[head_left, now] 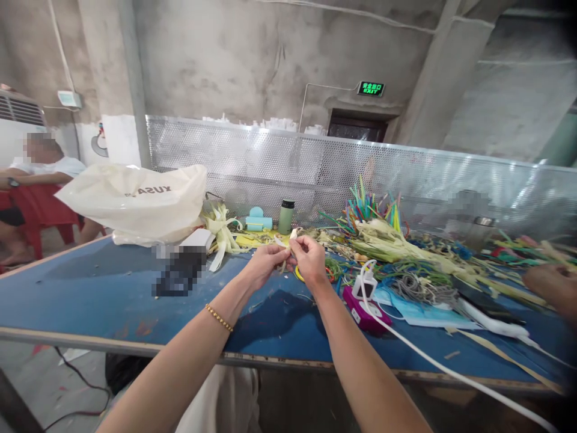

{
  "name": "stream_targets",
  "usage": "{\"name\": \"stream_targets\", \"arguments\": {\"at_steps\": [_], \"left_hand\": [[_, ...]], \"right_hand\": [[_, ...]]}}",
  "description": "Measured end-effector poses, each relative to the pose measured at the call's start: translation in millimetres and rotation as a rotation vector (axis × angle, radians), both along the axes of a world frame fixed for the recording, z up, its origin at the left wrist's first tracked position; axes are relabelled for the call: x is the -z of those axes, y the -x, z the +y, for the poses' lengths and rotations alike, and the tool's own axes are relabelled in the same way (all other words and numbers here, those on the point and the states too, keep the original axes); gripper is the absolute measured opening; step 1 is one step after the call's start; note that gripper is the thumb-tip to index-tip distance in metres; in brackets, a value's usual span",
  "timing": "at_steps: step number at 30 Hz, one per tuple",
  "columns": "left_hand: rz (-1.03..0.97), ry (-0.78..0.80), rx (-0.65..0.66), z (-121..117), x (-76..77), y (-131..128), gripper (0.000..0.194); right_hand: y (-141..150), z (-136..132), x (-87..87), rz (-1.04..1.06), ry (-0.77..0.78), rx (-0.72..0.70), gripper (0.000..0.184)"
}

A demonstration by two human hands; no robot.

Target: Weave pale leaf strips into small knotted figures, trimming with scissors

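Note:
My left hand (267, 263) and my right hand (309, 257) meet above the blue table (103, 282), fingers pinched together. Between their fingertips is a small piece of pale corn husk (280, 242), its ends poking out at the top. The fingers cover most of it, so its exact shape is hidden. Just behind the hands lies a yellow sheet (252, 240) with plant scraps on it. A bundle of pale husks (222, 231) lies to the left, and a longer heap of husks (383, 237) spreads to the right.
A large white plastic bag (135, 207) stands at the left, a green bottle (286, 218) at the back. To the right are a purple power socket (367, 313) with a white cable, coiled cords (412, 290) and another person's hand (552, 288). A perforated metal screen (252, 162) borders the table.

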State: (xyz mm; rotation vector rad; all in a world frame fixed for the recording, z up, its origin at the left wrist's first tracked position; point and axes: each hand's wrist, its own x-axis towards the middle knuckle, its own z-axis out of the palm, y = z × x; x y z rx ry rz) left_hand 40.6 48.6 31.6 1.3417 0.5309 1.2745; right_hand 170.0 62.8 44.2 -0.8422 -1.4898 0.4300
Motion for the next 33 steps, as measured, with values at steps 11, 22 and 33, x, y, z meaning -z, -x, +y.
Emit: {"name": "stream_targets", "arguments": {"at_steps": [11, 22, 33], "left_hand": [[-0.025, 0.051, 0.012, -2, -5.2, 4, 0.044], [-0.017, 0.012, -0.039, 9, 4.3, 4, 0.034], [-0.073, 0.008, -0.018, 7, 3.3, 4, 0.031]], "right_hand": [[-1, 0, -0.8, 0.015, 0.041, -0.049, 0.024], [-3, -2, -1.9, 0.023, 0.122, -0.142, 0.039], [-3, -5, -4.5, 0.069, 0.179, -0.235, 0.027]]}}
